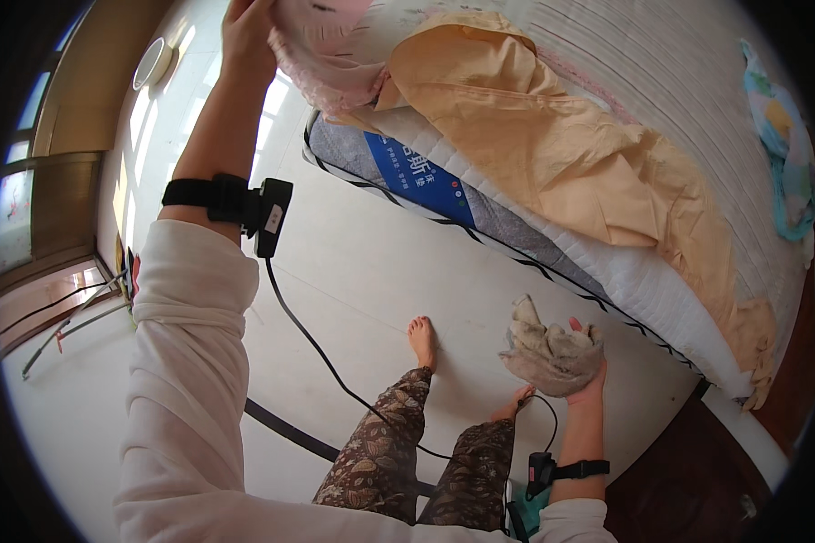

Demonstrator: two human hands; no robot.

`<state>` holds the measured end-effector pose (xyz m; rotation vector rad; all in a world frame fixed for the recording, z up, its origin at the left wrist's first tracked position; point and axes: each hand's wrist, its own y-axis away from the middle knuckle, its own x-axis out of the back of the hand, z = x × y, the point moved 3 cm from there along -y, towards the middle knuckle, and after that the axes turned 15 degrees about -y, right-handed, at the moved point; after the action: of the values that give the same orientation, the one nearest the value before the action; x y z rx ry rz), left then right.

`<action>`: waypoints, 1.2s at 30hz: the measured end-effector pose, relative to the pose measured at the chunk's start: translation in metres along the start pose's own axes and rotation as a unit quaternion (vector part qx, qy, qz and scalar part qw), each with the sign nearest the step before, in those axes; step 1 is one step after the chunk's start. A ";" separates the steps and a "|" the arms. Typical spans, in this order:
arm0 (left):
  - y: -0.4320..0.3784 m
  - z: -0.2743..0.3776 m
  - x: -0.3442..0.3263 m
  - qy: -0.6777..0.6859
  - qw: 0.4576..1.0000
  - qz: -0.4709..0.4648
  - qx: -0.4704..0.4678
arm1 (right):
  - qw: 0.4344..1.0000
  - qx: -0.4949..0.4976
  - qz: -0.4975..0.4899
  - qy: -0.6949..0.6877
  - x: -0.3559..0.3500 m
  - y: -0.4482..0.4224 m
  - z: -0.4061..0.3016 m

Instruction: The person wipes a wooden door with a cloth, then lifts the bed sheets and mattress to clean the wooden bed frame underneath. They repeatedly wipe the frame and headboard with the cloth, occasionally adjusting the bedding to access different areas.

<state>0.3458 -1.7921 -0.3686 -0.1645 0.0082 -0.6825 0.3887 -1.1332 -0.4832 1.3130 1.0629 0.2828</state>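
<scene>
At the top edge, my left hand (250, 30) touches pink bedding (326, 71) at the mattress corner; its fingers are partly cut off, so its grip is unclear. My right hand (587, 387), low on the right, holds a crumpled grey-beige cloth (553, 360) above the floor beside the bed. A bunched peach sheet (550, 149) lies along the bed's edge, over a white quilted cover (625, 271). Below that shows the grey side of the mattress (516, 234) with a blue printed panel.
A white basin (153, 64) stands on the floor at upper left. Long-handled tools (75, 322) lean at the left. A blue patterned cloth (781, 149) lies on the bed's far right. Dark wooden furniture (693, 468) is at lower right. Black cables run from my forearm devices past my legs.
</scene>
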 end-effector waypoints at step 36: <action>0.498 -0.132 -0.404 -0.509 0.761 0.011 -0.402 | 0.850 0.423 -0.170 -0.265 0.213 -0.108 -0.227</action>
<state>0.3363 -1.1772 -0.5938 -1.3617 -0.7604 -0.4516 0.2881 -0.8691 -0.6527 1.7807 0.9262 -0.8805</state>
